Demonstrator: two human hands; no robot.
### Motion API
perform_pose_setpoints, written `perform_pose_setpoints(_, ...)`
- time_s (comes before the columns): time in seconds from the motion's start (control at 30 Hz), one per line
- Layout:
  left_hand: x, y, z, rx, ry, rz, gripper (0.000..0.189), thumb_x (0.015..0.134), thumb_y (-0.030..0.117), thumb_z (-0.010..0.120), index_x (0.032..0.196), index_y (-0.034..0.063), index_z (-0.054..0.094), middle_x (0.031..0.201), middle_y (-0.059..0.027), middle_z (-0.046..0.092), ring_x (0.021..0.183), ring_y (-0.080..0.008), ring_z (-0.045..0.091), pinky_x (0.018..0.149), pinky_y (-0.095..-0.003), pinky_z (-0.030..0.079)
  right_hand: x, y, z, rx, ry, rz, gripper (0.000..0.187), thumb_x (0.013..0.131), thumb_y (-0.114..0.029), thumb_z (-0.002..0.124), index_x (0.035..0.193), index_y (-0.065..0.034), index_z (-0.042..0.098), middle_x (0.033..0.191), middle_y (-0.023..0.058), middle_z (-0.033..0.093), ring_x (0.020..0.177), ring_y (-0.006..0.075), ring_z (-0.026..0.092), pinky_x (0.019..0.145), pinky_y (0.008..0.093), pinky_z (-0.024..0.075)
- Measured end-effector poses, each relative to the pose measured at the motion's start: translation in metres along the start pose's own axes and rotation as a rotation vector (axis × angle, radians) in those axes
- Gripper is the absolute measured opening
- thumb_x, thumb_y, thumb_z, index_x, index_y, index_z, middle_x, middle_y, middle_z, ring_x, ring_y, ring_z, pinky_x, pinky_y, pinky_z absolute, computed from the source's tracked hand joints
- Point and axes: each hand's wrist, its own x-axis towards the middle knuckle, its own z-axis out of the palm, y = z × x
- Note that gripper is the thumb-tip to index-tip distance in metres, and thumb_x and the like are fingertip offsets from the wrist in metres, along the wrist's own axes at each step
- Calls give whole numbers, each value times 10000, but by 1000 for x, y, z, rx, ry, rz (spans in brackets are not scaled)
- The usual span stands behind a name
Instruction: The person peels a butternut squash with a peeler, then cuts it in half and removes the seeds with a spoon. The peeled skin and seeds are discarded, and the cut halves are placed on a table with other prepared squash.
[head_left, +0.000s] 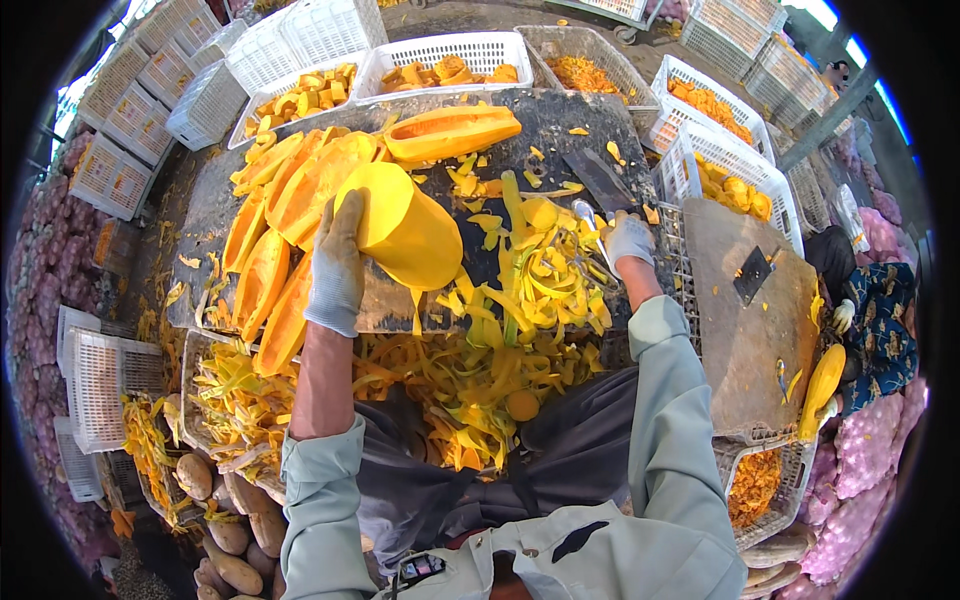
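Observation:
My left hand (337, 259), in a grey-white work glove, grips a thick peeled pumpkin piece (412, 229) by its left side, with the flat cut end turned up. A strip of peel hangs below that piece. Over the right part of the black work board (480, 262), my gloved right hand (628, 238) has curled fingers beside a shiny metal tool (588, 216); whether it grips the tool is unclear. A broad dark blade (598, 178) lies just beyond that hand. Yellow-green peelings (555, 270) are heaped between the hands. Hollowed pumpkin halves (259, 277) lie left of my left hand.
White plastic crates (442, 45) of cut pumpkin line the board's far side. Peelings fill a crate (240, 405) at left and cover the ground by my legs. A second board (750, 330) stands at right, with a co-worker's gloved hand (844, 315) beyond. Whole pumpkins (232, 536) lie lower left.

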Motion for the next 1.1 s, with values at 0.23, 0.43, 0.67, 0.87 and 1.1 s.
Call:
perform_pose_setpoints(0.23, -8, 15, 17, -53, 32, -78, 612, 1071, 332, 624, 1516, -49, 446, 1398, -123, 634, 1219, -192, 638, 1036, -300, 498, 23, -11, -3, 38, 25, -24, 345, 947, -208, 626, 1247, -43, 662, 1236, 268, 696, 1173, 428, 674, 982, 508, 542)
perform_pose_setpoints(0.43, -8, 5, 18, -18, 111, 10, 636, 1065, 386, 635, 1495, -53, 470, 1352, -121, 650, 1201, -174, 621, 1038, -292, 484, -26, -45, -73, 568, -9, -101, 439, 978, -245, 678, 1344, -6, 645, 1175, 233, 734, 1052, 331, 724, 905, 403, 561)
perform_pose_setpoints(0.67, -18, 8, 23, 202, 178, 82, 515, 1092, 414, 540, 1315, -43, 623, 1168, -143, 704, 1051, -190, 628, 953, -317, 492, -199, -96, -158, 1110, -3, -591, 372, 1054, -155, 614, 1373, 35, 607, 934, 131, 679, 755, 133, 596, 687, 288, 499)
perform_pose_setpoints(0.87, -31, 18, 29, 393, 242, 96, 504, 1084, 436, 522, 1212, -40, 629, 1059, -190, 702, 956, -229, 639, 876, -380, 510, -244, -126, -176, 1100, -108, -695, 344, 1074, -197, 578, 1340, 17, 621, 801, 116, 615, 674, 164, 548, 638, 339, 473)
perform_pose_setpoints(1.1, -26, 14, 19, 690, 266, 193, 485, 1084, 443, 512, 1136, -21, 644, 953, -221, 709, 868, -325, 682, 812, -435, 523, -243, -132, -177, 988, -126, -644, 349, 1089, -259, 546, 1276, 22, 636, 740, 120, 585, 637, 186, 526, 628, 350, 467)
